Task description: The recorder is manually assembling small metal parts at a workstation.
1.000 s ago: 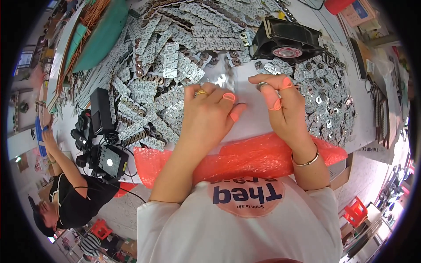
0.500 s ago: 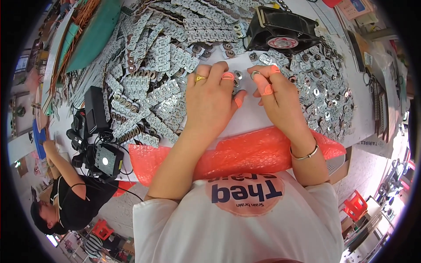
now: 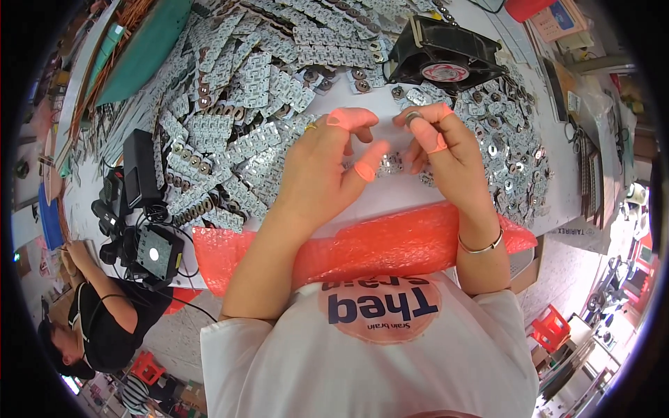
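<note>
My left hand [image 3: 317, 167] hovers over the white table with orange finger covers on its thumb and forefinger. Those two fingers are apart, with nothing visible between them. My right hand [image 3: 453, 153] also wears orange covers. Between its thumb and forefinger it pinches a small round metal part [image 3: 412, 116]. In the gap between the hands lies a short strip of small boards [image 3: 391, 163], blurred and partly hidden by the right fingers. To the left spread heaped sheets of small silvery-white boards [image 3: 251, 90]; on the right lies a pile of separate small round-hole pieces [image 3: 505, 150].
A black fan [image 3: 446, 59] stands beyond my right hand. Red bubble wrap [image 3: 376, 244] covers the table's near edge. Black adapters and cables [image 3: 150, 230] sit at the left. Farther left, a person in black [image 3: 115, 317] works beside the table, near a green sheet [image 3: 143, 63].
My left hand has drawn left and its thumb and forefinger now show spread apart. My right hand keeps its pinch, shifted slightly. The strip between the hands has come into view.
</note>
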A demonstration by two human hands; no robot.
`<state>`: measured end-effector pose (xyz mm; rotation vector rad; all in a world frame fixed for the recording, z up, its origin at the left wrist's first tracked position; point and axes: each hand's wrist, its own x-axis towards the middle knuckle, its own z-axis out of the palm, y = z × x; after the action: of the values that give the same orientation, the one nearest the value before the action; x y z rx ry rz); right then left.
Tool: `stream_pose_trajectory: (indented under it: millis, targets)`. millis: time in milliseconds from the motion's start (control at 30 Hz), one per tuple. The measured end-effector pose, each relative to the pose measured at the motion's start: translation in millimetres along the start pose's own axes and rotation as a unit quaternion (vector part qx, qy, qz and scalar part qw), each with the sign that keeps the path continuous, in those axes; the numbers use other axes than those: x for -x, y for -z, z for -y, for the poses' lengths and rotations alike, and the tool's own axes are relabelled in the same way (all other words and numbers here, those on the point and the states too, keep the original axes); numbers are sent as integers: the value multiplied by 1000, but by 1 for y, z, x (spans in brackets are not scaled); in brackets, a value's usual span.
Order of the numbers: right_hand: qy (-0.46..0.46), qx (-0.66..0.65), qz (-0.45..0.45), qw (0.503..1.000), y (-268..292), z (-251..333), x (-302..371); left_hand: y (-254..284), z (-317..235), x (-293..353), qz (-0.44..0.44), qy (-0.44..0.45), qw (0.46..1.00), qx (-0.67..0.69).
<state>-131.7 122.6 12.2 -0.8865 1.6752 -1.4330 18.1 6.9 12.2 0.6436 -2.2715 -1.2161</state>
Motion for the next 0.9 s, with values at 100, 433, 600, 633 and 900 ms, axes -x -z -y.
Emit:
stream_pose_trajectory:
  millis: [100,433,600,633,900]
  targets:
    - [12,7,-48,999,3,5,-2,12,-2,2,52,-83,985,-144]
    - [-16,104,29,994,-9,-2,2,14,3,8,121,-16,991,-57]
    - [-40,-20,1,999,-7,1,2,11,-5,4,31,80,969,233]
    - [-44,-38,23,998,-10,0,4,9,-1,4,4,80,945,317]
    - [-23,-1,48,999,-7,-1,6,-16,15,5,8,51,945,323]
